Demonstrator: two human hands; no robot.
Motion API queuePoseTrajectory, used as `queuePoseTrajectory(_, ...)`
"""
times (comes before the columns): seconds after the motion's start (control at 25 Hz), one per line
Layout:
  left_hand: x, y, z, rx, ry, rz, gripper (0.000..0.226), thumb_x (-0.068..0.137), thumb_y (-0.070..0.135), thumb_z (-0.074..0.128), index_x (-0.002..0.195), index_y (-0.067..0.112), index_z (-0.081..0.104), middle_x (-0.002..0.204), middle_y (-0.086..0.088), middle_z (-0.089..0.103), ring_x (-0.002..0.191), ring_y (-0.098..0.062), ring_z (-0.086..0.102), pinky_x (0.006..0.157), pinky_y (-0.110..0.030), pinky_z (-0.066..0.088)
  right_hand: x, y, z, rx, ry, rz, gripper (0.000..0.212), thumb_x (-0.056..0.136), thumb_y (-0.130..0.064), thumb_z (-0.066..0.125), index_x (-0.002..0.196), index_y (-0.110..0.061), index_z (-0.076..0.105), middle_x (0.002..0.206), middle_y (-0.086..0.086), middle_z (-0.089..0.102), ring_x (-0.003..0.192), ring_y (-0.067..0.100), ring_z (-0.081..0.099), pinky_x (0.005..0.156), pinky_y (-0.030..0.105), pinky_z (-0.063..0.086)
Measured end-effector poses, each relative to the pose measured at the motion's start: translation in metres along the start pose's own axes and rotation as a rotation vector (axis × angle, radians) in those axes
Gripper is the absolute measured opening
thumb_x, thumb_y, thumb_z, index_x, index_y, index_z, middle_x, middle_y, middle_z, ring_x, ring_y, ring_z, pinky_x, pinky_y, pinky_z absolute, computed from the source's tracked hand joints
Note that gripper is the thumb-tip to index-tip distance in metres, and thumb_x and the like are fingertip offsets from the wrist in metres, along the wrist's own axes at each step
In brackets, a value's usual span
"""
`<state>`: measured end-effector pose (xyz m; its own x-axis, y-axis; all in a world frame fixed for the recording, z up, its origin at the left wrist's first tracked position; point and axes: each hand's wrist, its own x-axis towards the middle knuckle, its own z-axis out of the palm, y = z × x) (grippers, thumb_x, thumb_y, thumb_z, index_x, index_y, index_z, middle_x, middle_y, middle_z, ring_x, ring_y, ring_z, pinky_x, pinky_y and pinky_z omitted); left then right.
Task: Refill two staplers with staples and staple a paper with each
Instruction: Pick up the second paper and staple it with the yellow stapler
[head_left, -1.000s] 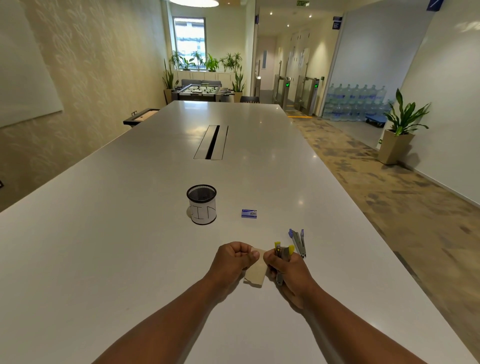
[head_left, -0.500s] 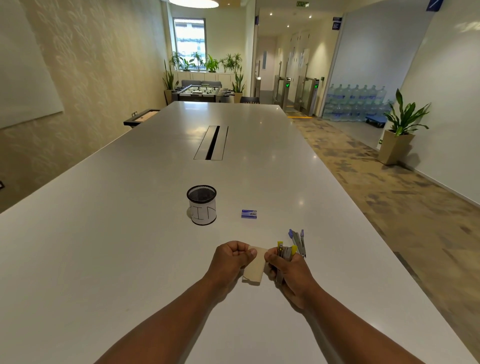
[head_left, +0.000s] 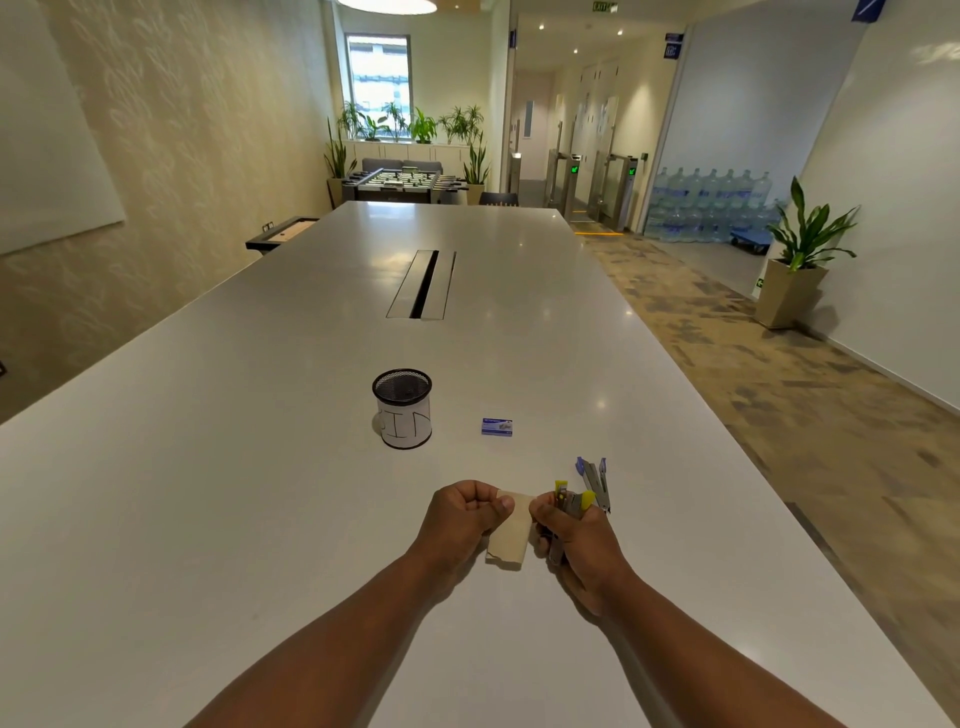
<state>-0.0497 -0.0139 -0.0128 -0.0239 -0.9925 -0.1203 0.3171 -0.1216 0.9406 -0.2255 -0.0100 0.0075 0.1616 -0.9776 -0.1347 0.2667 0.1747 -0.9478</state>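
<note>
Head view: a person's 2 bare forearms reach over a long white table (head_left: 208, 467), hands close together near its near edge.
Left hand: the left hand (head_left: 460, 512) is curled, thumb and fingers pinching the left edge of a small beige slip of paper (head_left: 511, 538).
Right hand: the right hand (head_left: 576, 540) is curled round a small yellow-and-grey metal stapler (head_left: 569, 501), whose yellow tips stick up past the fingers; its thumb lies against the right edge of the paper.
Paper: held between both hands just above the table, lower end hanging free; whether it sits in the stapler's mouth is hidden by the fingers.
Second stapler: a small blue-and-grey metal stapler (head_left: 595, 480) lies on the table just beyond the right hand, its 2 arms splayed open.
Staples: a small blue staple box (head_left: 497, 427) rests flat on the table, further out and apart from both staplers.
Other things: a black mesh cup with a white hand-marked label (head_left: 402, 410) stands left of the box.
Progress, as a judgement: the yellow stapler looks to be at its paper-stapling step, so its refill is probably done, though no staple can be made out in the paper.
Left to do, as a judgement: the blue stapler lying open suggests its refill or closing and its own stapled paper remain.
</note>
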Motion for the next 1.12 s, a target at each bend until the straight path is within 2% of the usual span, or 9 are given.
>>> queuePoseTrajectory(0.28, -0.002, 0.000, 0.002, 0.023, 0.002, -0.001, 0.007, 0.091, 0.006, 0.075, 0.088, 0.003, 0.070, 0.081, -0.018, 0.074, 0.072, -0.027, 0.072, 0.061, -0.034, 0.058, 0.000, 0.001, 0.002, -0.007, 0.010, -0.025, 0.013, 0.099, -0.008, 0.059, 0.089, 0.000, 0.060, 0.068, 0.015, 0.050, 0.050, 0.019, 0.045, 0.044, 0.026, 0.037)
queuePoseTrajectory(0.36, -0.001, 0.000, 0.002, 0.033, 0.022, 0.001, 0.007, 0.092, 0.007, 0.074, 0.089, 0.002, 0.070, 0.081, -0.016, 0.075, 0.074, -0.026, 0.073, 0.063, -0.035, 0.059, -0.001, 0.004, 0.002, -0.026, -0.033, -0.051, 0.015, 0.099, -0.009, 0.059, 0.090, 0.003, 0.061, 0.072, 0.019, 0.053, 0.057, 0.024, 0.051, 0.053, 0.030, 0.045)
queuePoseTrajectory(0.48, -0.002, 0.001, 0.001, 0.009, 0.044, -0.001, 0.007, 0.092, 0.006, 0.073, 0.087, 0.003, 0.070, 0.082, -0.020, 0.074, 0.074, -0.029, 0.072, 0.063, -0.036, 0.059, 0.000, 0.006, 0.001, -0.044, -0.095, 0.002, 0.016, 0.099, -0.008, 0.061, 0.094, 0.008, 0.065, 0.088, 0.024, 0.070, 0.085, 0.033, 0.071, 0.080, 0.039, 0.060)
queuePoseTrajectory(0.6, -0.003, 0.001, 0.001, 0.003, 0.053, 0.004, 0.007, 0.092, 0.006, 0.073, 0.088, 0.003, 0.070, 0.083, -0.020, 0.074, 0.074, -0.029, 0.072, 0.061, -0.035, 0.059, 0.002, 0.010, 0.001, -0.059, -0.093, 0.028, 0.017, 0.099, -0.010, 0.062, 0.100, 0.005, 0.069, 0.103, 0.026, 0.074, 0.102, 0.037, 0.072, 0.094, 0.048, 0.057)
queuePoseTrajectory(0.68, -0.003, 0.000, 0.002, 0.009, 0.061, 0.004, 0.007, 0.092, 0.006, 0.073, 0.089, 0.002, 0.069, 0.084, -0.021, 0.074, 0.075, -0.029, 0.072, 0.062, -0.036, 0.059, 0.003, 0.013, 0.003, -0.074, -0.058, 0.020, 0.017, 0.100, -0.011, 0.061, 0.103, 0.004, 0.070, 0.108, 0.028, 0.072, 0.105, 0.040, 0.071, 0.097, 0.051, 0.055)
queuePoseTrajectory(0.84, -0.001, -0.002, 0.002, 0.024, 0.096, -0.001, 0.007, 0.092, 0.007, 0.073, 0.090, 0.003, 0.069, 0.084, -0.019, 0.075, 0.076, -0.029, 0.073, 0.066, -0.038, 0.059, 0.002, 0.012, 0.002, -0.120, -0.070, -0.002, 0.018, 0.100, -0.014, 0.062, 0.098, 0.000, 0.072, 0.099, 0.022, 0.075, 0.098, 0.035, 0.074, 0.091, 0.043, 0.059)
queuePoseTrajectory(0.96, -0.001, -0.001, -0.002, 0.006, 0.115, -0.004, 0.008, 0.092, 0.010, 0.074, 0.092, 0.003, 0.070, 0.087, -0.018, 0.076, 0.078, -0.030, 0.074, 0.069, -0.040, 0.060, -0.001, 0.009, 0.001, -0.330, -0.090, -0.043, 0.024, 0.097, -0.018, 0.065, 0.075, -0.015, 0.073, 0.073, 0.009, 0.070, 0.074, 0.023, 0.067, 0.074, 0.036, 0.056)
queuePoseTrajectory(1.12, 0.000, -0.002, -0.001, -0.003, 0.120, -0.004, 0.009, 0.093, 0.011, 0.074, 0.094, 0.003, 0.070, 0.089, -0.018, 0.078, 0.081, -0.030, 0.075, 0.071, -0.040, 0.061, -0.003, 0.010, 0.005, -0.313, -0.069, -0.040, 0.035, 0.098, -0.012, 0.064, 0.065, -0.020, 0.072, 0.062, -0.002, 0.065, 0.063, 0.013, 0.062, 0.065, 0.028, 0.051)
